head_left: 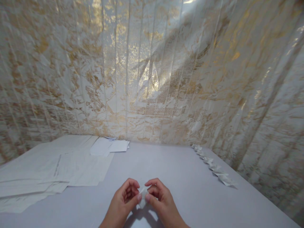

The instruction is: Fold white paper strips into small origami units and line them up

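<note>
My left hand and my right hand meet just above the near part of the grey table. Between their thumbs and fingertips they pinch a small folded piece of white paper. Both hands have their fingers curled in around it. Most of the paper piece is hidden by the fingers.
Large white paper sheets lie spread over the left side of the table, with smaller sheets at the back. A row of several small folded paper pieces runs along the right edge. A white and gold curtain hangs behind.
</note>
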`<state>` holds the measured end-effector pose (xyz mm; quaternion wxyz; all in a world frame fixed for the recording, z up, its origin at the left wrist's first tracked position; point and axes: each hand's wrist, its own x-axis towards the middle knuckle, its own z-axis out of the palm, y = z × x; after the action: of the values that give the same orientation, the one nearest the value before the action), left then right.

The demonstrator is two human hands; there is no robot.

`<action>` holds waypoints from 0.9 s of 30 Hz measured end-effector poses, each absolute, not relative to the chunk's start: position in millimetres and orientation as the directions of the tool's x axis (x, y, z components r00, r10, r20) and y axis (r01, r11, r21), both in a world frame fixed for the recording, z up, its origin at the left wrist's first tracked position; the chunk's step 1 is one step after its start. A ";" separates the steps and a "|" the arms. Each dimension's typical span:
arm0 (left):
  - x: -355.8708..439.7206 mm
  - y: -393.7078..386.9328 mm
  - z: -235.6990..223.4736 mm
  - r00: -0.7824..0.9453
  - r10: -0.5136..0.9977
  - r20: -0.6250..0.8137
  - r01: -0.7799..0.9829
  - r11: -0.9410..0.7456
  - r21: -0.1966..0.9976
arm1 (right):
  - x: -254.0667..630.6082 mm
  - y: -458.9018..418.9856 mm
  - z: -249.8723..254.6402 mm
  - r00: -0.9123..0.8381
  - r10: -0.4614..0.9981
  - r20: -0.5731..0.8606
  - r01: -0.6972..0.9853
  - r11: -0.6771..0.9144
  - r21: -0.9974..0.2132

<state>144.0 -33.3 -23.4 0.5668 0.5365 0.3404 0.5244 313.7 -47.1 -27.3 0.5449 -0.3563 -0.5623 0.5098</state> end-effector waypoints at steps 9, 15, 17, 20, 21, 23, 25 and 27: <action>146.4 -36.9 -19.6 0.169 0.966 0.194 -0.213 -0.157 0.964 | 309.3 -42.0 -40.7 -0.182 0.964 0.194 -0.204 0.156 -0.966; 146.3 -40.0 -5.5 0.271 0.940 0.207 -0.048 -0.202 0.978 | 311.6 -43.9 -34.2 -0.089 0.967 0.240 -0.135 0.227 -0.964; 143.3 -42.0 -4.3 0.286 0.909 0.302 0.056 -0.331 0.942 | 314.8 -42.9 -30.9 -0.022 0.972 0.235 -0.122 0.231 -0.965; 141.4 -48.1 -5.8 0.345 0.838 0.422 0.152 -0.493 0.856 | 320.3 -41.1 -23.2 0.114 0.956 0.269 -0.072 0.278 -0.958; 142.4 -50.4 -7.2 0.381 0.824 0.419 0.143 -0.500 0.854 | 321.6 -41.0 -20.3 0.134 0.943 0.304 -0.023 0.309 -0.951; 146.4 -54.0 -11.0 0.412 0.831 0.374 0.086 -0.444 0.892 | 322.4 -42.2 -16.3 0.098 0.911 0.400 0.107 0.390 -0.915; 150.6 -55.1 -14.9 0.383 0.862 0.331 0.015 -0.364 0.931 | 320.0 -44.7 -16.2 0.002 0.866 0.499 0.217 0.487 -0.846; 152.1 -53.3 -17.9 0.350 0.886 0.304 -0.039 -0.310 0.950 | 314.9 -47.8 -20.6 -0.088 0.818 0.569 0.276 0.569 -0.775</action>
<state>152.1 -53.3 -17.9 0.4912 0.6584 0.3216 0.4709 314.9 -47.8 -20.6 0.5489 -0.3933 -0.6951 0.2469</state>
